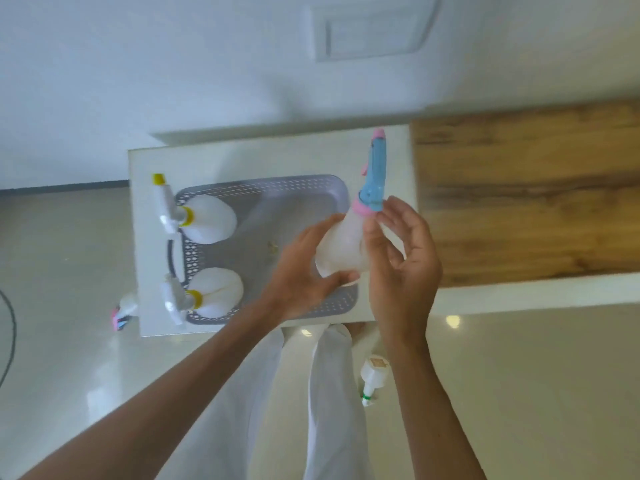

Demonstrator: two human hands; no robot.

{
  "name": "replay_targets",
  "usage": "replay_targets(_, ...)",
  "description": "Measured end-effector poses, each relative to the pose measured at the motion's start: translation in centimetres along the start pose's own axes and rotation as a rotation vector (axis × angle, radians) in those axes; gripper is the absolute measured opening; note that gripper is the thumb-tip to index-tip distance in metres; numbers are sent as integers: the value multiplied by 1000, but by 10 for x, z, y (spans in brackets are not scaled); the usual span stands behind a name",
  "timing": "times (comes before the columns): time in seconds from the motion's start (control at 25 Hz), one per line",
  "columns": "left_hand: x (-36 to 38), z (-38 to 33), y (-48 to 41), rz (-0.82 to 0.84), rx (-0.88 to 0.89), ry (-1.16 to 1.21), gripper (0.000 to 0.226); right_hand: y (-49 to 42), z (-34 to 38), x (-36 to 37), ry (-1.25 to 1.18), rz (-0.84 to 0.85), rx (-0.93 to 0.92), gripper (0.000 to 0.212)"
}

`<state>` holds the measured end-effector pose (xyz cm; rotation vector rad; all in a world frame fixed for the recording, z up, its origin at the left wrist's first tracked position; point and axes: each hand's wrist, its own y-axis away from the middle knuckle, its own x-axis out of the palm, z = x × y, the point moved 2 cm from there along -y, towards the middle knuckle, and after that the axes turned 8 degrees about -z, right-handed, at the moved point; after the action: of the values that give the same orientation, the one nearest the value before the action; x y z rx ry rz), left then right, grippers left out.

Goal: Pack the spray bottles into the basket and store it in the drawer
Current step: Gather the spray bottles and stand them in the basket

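Standing on the glossy floor nearest the person is a small white bottle with a green collar point(372, 377), not yet packed. Above it, both hands are gripping a translucent spray bottle with a blue and pink trigger head point(346, 244): the left hand point(304, 271) is wrapping fingers around the base of the body, and the right hand point(403, 258) is pinching near the pink collar with thumb and forefinger, its other fingers loosely curled. This bottle is hovering over the right end of the grey perforated basket point(277, 206), which is sitting on a white cabinet top point(242, 157). Two yellow-collared spray bottles are already lying in the basket's left end, one farther point(207, 218) and one nearer point(216, 292), their trigger heads overhanging the rim.

The held bottle is looking empty, so it is probably light, thin-walled and a little squashy; gripping the neck below the head seems safest. Another sprayer point(123, 311) is peeking past the cabinet's left edge, mostly hidden. No drawer front is clearly showing, and motion blur is softening everything.
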<state>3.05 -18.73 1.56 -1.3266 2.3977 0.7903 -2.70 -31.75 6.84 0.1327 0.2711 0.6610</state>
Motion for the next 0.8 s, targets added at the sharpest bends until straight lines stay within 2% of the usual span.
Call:
replay_targets(0.16,-48,41,13,-58,-8,46,83,22,10,62,131,202,-117,45)
replay_targets(0.32,-69,69,19,-181,21,56,81,25,-5,96,213,256,-141,35)
replay_targets(0.4,-69,78,21,-321,7,10,83,28,-12,109,260,279,-196,36)
replay_targets(0.52,-60,81,21,-494,-272,112,89,30,-24,124,311,277,-301,35)
replay_targets(0.64,-51,89,12,-510,-564,316,80,28,-35,137,325,280,-347,33)
replay_targets(0.8,-47,97,-1,-528,-648,432,35,28,-45,150,319,303,-340,29)
